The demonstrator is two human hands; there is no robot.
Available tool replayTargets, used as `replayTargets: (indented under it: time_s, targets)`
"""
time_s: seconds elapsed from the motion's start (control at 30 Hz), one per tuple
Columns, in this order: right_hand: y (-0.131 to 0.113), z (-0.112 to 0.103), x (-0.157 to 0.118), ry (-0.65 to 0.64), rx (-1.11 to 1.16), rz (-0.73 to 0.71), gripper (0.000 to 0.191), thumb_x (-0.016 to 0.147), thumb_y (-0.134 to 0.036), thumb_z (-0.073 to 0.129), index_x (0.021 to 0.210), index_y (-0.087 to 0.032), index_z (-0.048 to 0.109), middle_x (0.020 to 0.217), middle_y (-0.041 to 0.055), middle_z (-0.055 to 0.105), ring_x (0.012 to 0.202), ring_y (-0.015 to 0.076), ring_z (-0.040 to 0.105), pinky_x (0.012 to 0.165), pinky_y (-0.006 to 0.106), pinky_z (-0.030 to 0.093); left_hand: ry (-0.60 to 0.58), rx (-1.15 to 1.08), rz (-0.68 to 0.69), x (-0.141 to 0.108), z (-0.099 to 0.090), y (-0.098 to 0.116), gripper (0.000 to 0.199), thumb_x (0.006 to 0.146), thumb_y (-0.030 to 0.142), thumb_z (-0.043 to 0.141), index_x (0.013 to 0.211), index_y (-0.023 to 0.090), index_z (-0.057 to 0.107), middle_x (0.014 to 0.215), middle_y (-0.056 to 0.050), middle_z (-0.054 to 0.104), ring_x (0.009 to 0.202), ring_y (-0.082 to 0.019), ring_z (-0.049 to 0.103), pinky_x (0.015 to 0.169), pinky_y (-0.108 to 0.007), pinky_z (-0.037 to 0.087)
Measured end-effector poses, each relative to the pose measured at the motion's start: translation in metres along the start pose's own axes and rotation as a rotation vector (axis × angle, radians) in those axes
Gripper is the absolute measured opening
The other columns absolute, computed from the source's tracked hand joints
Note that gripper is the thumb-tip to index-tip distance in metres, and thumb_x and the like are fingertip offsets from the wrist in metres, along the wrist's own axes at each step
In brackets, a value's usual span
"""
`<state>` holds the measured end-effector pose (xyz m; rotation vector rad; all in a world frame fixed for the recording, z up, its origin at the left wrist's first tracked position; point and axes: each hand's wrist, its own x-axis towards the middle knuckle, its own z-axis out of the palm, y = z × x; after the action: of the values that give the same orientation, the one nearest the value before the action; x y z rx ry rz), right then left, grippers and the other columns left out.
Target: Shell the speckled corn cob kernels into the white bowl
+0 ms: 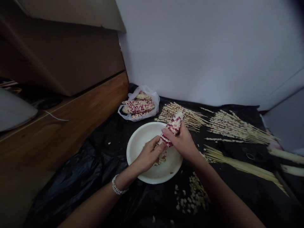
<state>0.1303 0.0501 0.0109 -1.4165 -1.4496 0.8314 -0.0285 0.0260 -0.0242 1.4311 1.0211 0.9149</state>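
A corn cob [175,124] with cream and dark red kernels is held tilted above a white basin [134,152]. My right hand [184,141] wraps round its middle, thumb lying along the near side. Closed at the lower end of the same cob is my left hand [150,153], its thumb and fingers pressed to it; a beaded bracelet [117,185] circles that wrist. Loose corn kernels [161,160] lie in the basin, partly hidden behind my left hand.
Behind the basin, a plastic bag [155,101] holds several corn cobs [139,108]. Skewers threaded with kernels [225,125] lie in bundles to the right, near bare sticks [242,164]. Scattered kernels [193,196] rest on black plastic sheeting [95,164]. A white wall [201,53] rises behind; a wooden edge [95,101] bounds the left.
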Motion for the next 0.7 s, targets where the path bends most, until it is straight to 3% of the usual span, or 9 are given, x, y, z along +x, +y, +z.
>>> replayTargets:
  time_s: [0.13,0.23,0.4,0.57,0.7]
  targets:
    - [-0.002,0.001,-0.002,0.007,-0.044,-0.006,0.047,0.072,-0.057,0.07,0.098,-0.024,0.05,0.091,0.0062,0.067,0.085,0.0262,0.063,0.08,0.042,0.049,-0.001,0.055,0.008,0.0,0.0,0.004,0.028,0.091,0.036,0.049,0.107,0.019,0.065,0.097,-0.006,0.07,0.092,-0.024,0.062,0.085,-0.037,0.05]
    - [-0.007,0.004,-0.006,0.012,-0.106,0.002,0.049,0.07,-0.059,0.07,0.095,-0.024,0.046,0.089,0.0065,0.066,0.083,0.0272,0.062,0.079,0.042,0.048,-0.001,0.134,0.067,-0.001,0.0,0.011,0.033,0.088,0.029,0.044,0.112,0.018,0.065,0.11,-0.009,0.07,0.102,-0.026,0.06,0.093,-0.039,0.047]
    - [-0.011,0.008,-0.01,-0.007,-0.175,0.025,0.053,0.068,-0.061,0.069,0.098,-0.024,0.044,0.091,0.0087,0.066,0.088,0.0314,0.064,0.081,0.044,0.047,0.019,0.275,0.032,-0.002,-0.003,0.013,0.039,0.087,0.027,0.037,0.112,0.016,0.065,0.11,-0.012,0.07,0.099,-0.029,0.06,0.09,-0.042,0.047]
    - [-0.006,0.007,-0.006,-0.002,-0.157,0.006,0.051,0.071,-0.059,0.069,0.1,-0.023,0.046,0.095,0.0092,0.067,0.09,0.03,0.064,0.084,0.043,0.047,0.012,0.165,0.079,0.004,-0.008,-0.005,0.043,0.085,0.019,0.036,0.117,0.016,0.065,0.119,-0.01,0.069,0.107,-0.027,0.06,0.1,-0.042,0.044]
    - [-0.001,0.002,-0.003,0.004,-0.111,0.006,0.049,0.072,-0.06,0.07,0.098,-0.024,0.049,0.092,0.0067,0.067,0.086,0.0276,0.063,0.081,0.042,0.048,-0.008,0.046,-0.019,0.006,-0.007,-0.011,0.037,0.091,0.028,0.04,0.116,0.017,0.065,0.108,-0.009,0.071,0.095,-0.026,0.063,0.088,-0.04,0.051]
